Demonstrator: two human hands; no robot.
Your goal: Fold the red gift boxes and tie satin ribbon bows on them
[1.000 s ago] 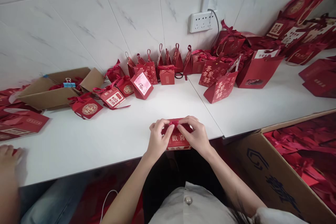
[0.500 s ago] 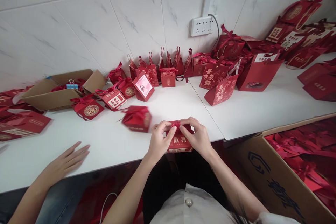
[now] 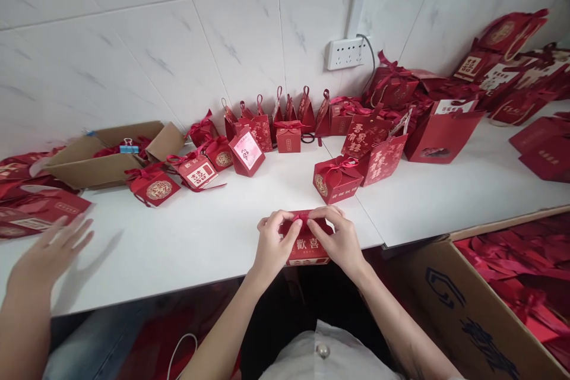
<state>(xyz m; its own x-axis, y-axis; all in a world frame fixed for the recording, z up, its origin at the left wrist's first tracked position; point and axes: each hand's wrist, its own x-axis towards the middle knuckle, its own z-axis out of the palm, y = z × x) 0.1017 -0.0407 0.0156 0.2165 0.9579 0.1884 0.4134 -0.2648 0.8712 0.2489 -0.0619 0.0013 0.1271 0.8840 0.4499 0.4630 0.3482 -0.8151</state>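
A small red gift box [image 3: 307, 246] with white characters on its front rests at the near edge of the white table [image 3: 191, 237]. My left hand [image 3: 272, 243] and my right hand [image 3: 337, 237] both pinch the red ribbon [image 3: 301, 218] on top of this box, fingers closed on it. Just behind, another red box with a bow [image 3: 336, 178] sits on the table, touched by neither hand.
Another person's open hand [image 3: 47, 255] hovers at the left. Several red gift boxes and bags [image 3: 249, 136] line the tiled wall, under a power strip [image 3: 350, 52]. One open cardboard box [image 3: 95, 157] stands at left. At lower right, a large carton of red ribbons [image 3: 503, 285].
A red box with a bow slid across the table from the left to behind my hands. The other person's hand reached forward, then drew back left. My hands kept pinching the ribbon.
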